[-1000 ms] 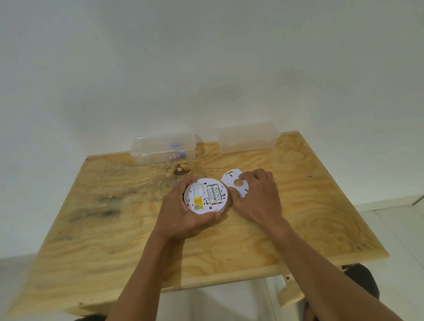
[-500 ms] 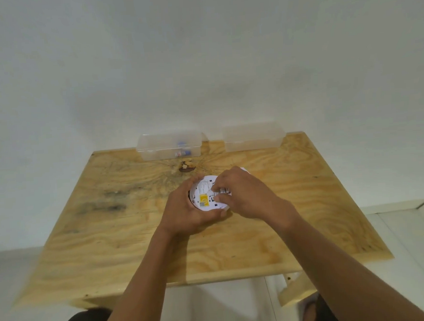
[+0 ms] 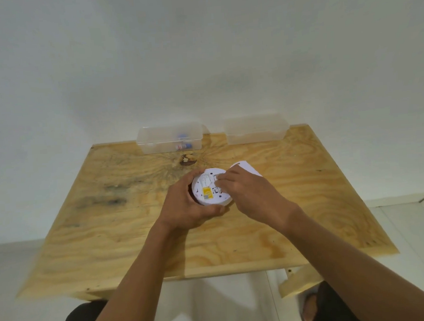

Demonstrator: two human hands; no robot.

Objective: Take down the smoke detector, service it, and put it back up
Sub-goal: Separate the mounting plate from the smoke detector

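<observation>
Fingers (image 3: 221, 182) of right hand (image 3: 248, 195): curled, now digging into the battery bay of the smoke detector (image 3: 211, 187); a second ago they lay on the mounting plate (image 3: 250, 169) beside it. Left hand (image 3: 189, 206): grips detector rim, held on surface (image 3: 111, 228). Judgement: battery removal under way.
</observation>
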